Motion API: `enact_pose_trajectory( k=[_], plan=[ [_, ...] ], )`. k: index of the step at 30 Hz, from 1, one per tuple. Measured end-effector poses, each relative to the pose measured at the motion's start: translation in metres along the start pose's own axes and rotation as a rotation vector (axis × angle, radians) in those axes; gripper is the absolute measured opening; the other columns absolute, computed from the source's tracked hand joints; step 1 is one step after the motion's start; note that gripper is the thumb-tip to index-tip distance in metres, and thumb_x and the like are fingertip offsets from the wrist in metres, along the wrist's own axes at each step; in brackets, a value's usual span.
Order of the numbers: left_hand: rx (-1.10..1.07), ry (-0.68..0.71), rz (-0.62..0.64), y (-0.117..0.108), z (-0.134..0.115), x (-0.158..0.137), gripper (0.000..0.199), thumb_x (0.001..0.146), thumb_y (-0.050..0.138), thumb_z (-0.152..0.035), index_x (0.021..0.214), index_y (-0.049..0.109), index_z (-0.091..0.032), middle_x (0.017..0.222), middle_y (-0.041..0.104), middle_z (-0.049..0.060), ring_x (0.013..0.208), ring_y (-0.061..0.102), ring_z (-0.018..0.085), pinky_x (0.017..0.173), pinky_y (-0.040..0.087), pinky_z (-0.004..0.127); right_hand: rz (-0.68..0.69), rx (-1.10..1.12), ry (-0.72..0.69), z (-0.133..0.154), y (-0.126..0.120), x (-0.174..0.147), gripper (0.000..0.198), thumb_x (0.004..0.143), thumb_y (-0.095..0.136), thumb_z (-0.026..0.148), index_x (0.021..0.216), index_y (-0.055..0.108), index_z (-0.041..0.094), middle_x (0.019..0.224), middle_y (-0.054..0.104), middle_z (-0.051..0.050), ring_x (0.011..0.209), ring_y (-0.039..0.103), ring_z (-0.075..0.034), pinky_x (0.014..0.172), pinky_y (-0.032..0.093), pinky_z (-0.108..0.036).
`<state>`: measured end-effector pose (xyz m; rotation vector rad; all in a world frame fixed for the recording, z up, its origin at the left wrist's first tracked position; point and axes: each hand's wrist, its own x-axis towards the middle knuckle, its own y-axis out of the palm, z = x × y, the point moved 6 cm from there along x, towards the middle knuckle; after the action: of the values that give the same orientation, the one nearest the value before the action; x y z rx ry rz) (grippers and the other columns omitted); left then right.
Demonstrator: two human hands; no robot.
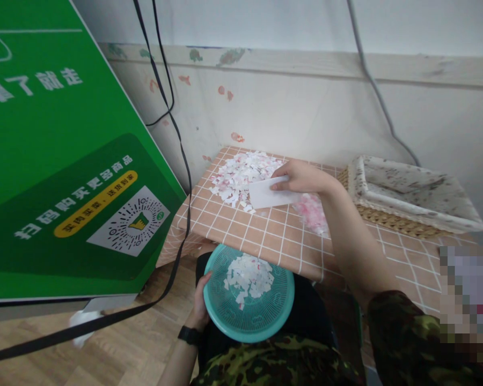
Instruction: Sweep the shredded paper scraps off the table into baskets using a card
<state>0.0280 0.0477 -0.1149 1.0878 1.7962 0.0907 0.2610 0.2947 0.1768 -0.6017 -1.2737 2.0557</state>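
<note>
Camouflage clothing (265, 364) nearest; colander (284, 297) over lap, card (265, 197) at table heap (239, 174).
Left hand (201, 300) grasps colander rim, other fingers hidden beneath; white scraps (251, 273) inside, below table edge; best kept level. Right hand (298, 177) pinches card, thumb against fingers, at table heap's right edge; a low, flat card should gather cleanly, clear of pink heap (312, 212). Surroundings: green sign (64, 150), checked tablecloth (245, 233), marked wall (282, 112), lined basket (390, 215).
</note>
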Motion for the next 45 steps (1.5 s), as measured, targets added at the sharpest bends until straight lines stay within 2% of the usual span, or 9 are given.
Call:
enact_pose_trajectory(
  k=[3,9,12,16,27,33,37,42,45],
  plan=[
    [-0.008,-0.002,0.01,0.001,0.0,-0.001,0.021,0.066,0.072,-0.031,0.076,0.073,-0.013,0.07,0.075,0.006,0.064,0.068,0.021,0.069,0.053,0.033,-0.049,0.006,-0.01,0.002,0.0,0.003,0.023,0.078,0.058,0.034,0.081,0.069,0.014,0.071,0.064,-0.002,0.063,0.051,-0.013,0.058,0.033,-0.026],
    [-0.008,0.017,0.008,0.002,-0.001,0.001,0.019,0.065,0.072,-0.03,0.074,0.073,-0.013,0.067,0.074,0.006,0.062,0.067,0.02,0.067,0.053,0.031,0.003,0.005,-0.011,0.002,0.002,0.001,0.023,0.078,0.058,0.033,0.08,0.069,0.013,0.068,0.063,-0.003,0.061,0.051,-0.013,0.057,0.033,-0.026],
    [-0.018,0.027,0.031,0.003,-0.002,0.001,0.018,0.065,0.073,-0.029,0.073,0.073,-0.013,0.067,0.074,0.005,0.061,0.067,0.02,0.066,0.053,0.032,-0.087,0.004,-0.026,0.002,-0.001,0.003,0.024,0.078,0.058,0.033,0.084,0.071,0.013,0.073,0.066,-0.004,0.064,0.053,-0.014,0.06,0.035,-0.026],
    [-0.02,0.036,0.044,0.002,-0.003,0.001,0.018,0.065,0.073,-0.029,0.075,0.073,-0.013,0.069,0.075,0.005,0.064,0.067,0.02,0.068,0.053,0.031,-0.183,-0.024,0.052,-0.008,-0.006,0.003,0.026,0.078,0.059,0.033,0.087,0.072,0.012,0.076,0.068,-0.006,0.067,0.056,-0.016,0.061,0.037,-0.028],
    [-0.016,0.034,0.03,0.003,-0.003,0.002,0.02,0.062,0.075,-0.03,0.073,0.073,-0.013,0.067,0.074,0.005,0.061,0.067,0.021,0.066,0.053,0.033,-0.13,-0.077,0.035,-0.005,-0.002,0.005,0.027,0.078,0.057,0.033,0.087,0.072,0.013,0.077,0.069,-0.006,0.067,0.056,-0.016,0.062,0.037,-0.028],
    [-0.005,0.041,0.014,-0.002,-0.002,0.004,0.021,0.064,0.074,-0.031,0.075,0.073,-0.013,0.068,0.074,0.006,0.064,0.068,0.022,0.069,0.053,0.033,-0.071,-0.031,-0.012,0.005,0.002,0.005,0.025,0.079,0.057,0.032,0.085,0.071,0.013,0.075,0.068,-0.004,0.065,0.054,-0.014,0.061,0.035,-0.026],
    [0.008,0.023,0.031,-0.003,0.0,0.005,0.022,0.067,0.072,-0.032,0.076,0.073,-0.013,0.07,0.075,0.007,0.064,0.068,0.022,0.07,0.053,0.034,-0.093,-0.048,0.012,0.004,0.0,0.004,0.025,0.079,0.057,0.033,0.085,0.071,0.013,0.077,0.067,-0.004,0.065,0.052,-0.014,0.06,0.034,-0.026],
    [0.008,0.026,0.008,-0.002,-0.001,0.004,0.02,0.064,0.073,-0.032,0.072,0.073,-0.013,0.067,0.074,0.006,0.06,0.067,0.02,0.067,0.053,0.033,-0.049,-0.026,-0.039,0.009,0.003,0.005,0.023,0.079,0.056,0.033,0.079,0.069,0.013,0.069,0.064,-0.003,0.06,0.049,-0.012,0.057,0.032,-0.025],
    [0.012,0.045,0.004,-0.002,-0.002,0.003,0.021,0.063,0.073,-0.032,0.072,0.073,-0.013,0.066,0.074,0.005,0.06,0.066,0.02,0.066,0.053,0.033,-0.084,-0.023,-0.034,0.008,0.0,0.004,0.025,0.079,0.056,0.034,0.084,0.07,0.013,0.075,0.066,-0.004,0.063,0.05,-0.013,0.059,0.033,-0.026]
  ],
)
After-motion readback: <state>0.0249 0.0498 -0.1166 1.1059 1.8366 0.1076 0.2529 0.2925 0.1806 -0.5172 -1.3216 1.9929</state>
